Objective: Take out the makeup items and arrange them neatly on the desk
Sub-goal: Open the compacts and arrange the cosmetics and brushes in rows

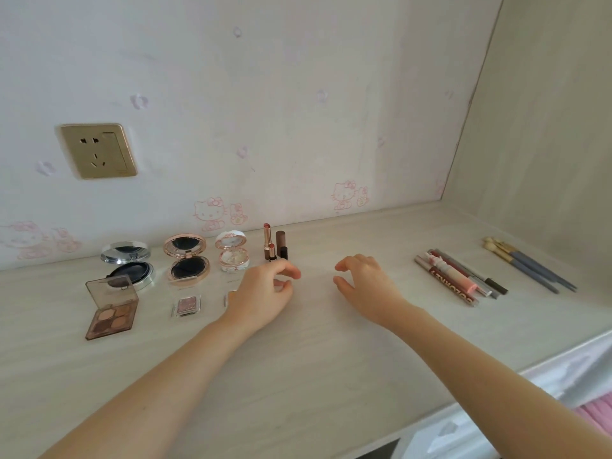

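Observation:
Makeup lies in rows on the pale desk (314, 359). At the left stand an open silver compact (127, 263), an open rose-gold compact (187, 260) and an open white floral compact (232, 251). In front of them lie a brown eyeshadow palette (111, 309) and a small pink single shadow (187, 306). Upright lipsticks (274, 245) stand just beyond my left hand (261, 293), whose fingers are curled and apart with nothing in them. My right hand (364, 286) hovers open over bare desk. Lip glosses and pencils (458, 276) and several brushes (526, 263) lie at the right.
A gold wall socket (99, 150) sits on the cartoon-cat wallpaper behind the desk. A side panel (546, 127) closes the desk on the right. The front edge (496, 385) runs diagonally at lower right, with pink fabric (596, 412) below it.

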Demonstrator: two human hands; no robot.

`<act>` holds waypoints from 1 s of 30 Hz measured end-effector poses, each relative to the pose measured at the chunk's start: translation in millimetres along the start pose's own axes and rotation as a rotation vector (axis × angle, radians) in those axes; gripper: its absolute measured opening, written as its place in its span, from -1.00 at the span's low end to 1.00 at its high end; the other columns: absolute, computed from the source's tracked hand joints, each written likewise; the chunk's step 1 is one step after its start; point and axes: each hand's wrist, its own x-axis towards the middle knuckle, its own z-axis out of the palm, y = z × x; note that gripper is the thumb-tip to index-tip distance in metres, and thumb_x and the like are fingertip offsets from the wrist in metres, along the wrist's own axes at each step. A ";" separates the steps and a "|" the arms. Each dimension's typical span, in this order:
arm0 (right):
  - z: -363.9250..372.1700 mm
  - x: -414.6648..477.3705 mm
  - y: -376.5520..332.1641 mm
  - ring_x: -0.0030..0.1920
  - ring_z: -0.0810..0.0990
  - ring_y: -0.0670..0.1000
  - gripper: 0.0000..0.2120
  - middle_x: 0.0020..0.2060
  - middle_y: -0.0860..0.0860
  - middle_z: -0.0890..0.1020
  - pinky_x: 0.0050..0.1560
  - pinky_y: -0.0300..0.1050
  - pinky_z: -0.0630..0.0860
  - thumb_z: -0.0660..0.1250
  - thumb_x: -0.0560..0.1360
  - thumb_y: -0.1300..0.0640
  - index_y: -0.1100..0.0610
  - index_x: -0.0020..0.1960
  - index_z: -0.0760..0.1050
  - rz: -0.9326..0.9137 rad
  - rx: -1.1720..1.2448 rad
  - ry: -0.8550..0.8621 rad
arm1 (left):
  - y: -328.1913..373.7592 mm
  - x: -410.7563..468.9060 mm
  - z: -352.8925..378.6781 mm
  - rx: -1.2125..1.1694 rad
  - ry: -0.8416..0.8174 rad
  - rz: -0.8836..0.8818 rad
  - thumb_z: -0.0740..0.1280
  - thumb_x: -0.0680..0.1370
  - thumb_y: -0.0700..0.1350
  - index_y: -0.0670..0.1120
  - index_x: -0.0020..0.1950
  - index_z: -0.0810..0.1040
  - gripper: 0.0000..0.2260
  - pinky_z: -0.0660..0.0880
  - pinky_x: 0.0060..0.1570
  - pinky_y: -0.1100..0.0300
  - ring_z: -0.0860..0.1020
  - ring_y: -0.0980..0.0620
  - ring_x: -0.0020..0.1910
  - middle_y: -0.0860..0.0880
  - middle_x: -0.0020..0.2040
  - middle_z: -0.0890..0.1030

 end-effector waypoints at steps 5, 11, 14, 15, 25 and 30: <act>-31.1 -23.4 32.0 0.32 0.35 0.02 -0.69 0.22 0.00 0.50 0.23 -0.18 0.30 0.20 0.59 0.05 0.12 0.29 0.42 0.019 -0.105 0.000 | 12.4 15.0 31.8 0.070 -0.105 0.064 0.29 0.50 -0.22 0.06 0.05 0.59 -0.77 0.49 0.14 0.18 0.56 0.18 0.04 0.21 0.01 0.62; -66.1 -45.9 77.8 0.33 0.36 0.05 -0.73 0.21 -0.02 0.51 0.27 -0.07 0.35 0.23 0.57 0.05 0.09 0.23 0.47 0.110 -0.225 0.041 | 42.5 36.7 78.2 0.112 -0.246 0.100 0.25 0.53 -0.16 0.07 0.14 0.54 -0.76 0.44 0.20 0.13 0.52 0.14 0.13 0.15 0.08 0.60; -78.2 -52.8 100.0 0.21 0.42 0.12 -0.75 0.16 0.02 0.52 0.17 -0.05 0.39 0.20 0.56 0.09 0.12 0.19 0.50 0.172 -0.285 0.061 | 60.5 49.0 102.5 0.103 -0.262 0.129 0.24 0.54 -0.16 0.03 0.13 0.56 -0.78 0.45 0.18 0.11 0.53 0.10 0.11 0.09 0.07 0.60; -80.6 -54.4 108.4 0.13 0.44 0.13 -0.75 0.11 0.03 0.53 0.13 -0.06 0.39 0.18 0.56 0.08 0.12 0.18 0.50 0.189 -0.314 0.077 | 66.7 53.1 111.7 0.096 -0.252 0.145 0.25 0.53 -0.16 0.01 0.11 0.57 -0.79 0.45 0.17 0.10 0.53 0.08 0.10 0.06 0.05 0.61; -87.2 -63.3 145.1 0.04 0.41 0.12 -0.70 0.00 0.08 0.53 0.01 -0.05 0.45 0.13 0.59 -0.01 0.14 0.13 0.51 0.343 -0.409 0.157 | 111.0 102.3 180.9 0.201 -0.318 0.192 0.25 0.57 -0.08 -0.12 0.18 0.55 -0.76 0.40 0.19 0.06 0.42 -0.12 0.24 -0.12 0.17 0.56; -86.1 -63.1 143.5 -0.02 0.43 0.10 -0.70 -0.05 0.05 0.51 -0.05 -0.06 0.50 0.09 0.61 -0.04 0.10 0.11 0.51 0.322 -0.471 0.144 | 112.9 122.0 196.9 0.214 -0.427 0.019 0.21 0.60 0.00 -0.12 0.42 0.36 -0.58 0.35 0.30 0.08 0.38 -0.15 0.35 -0.18 0.35 0.46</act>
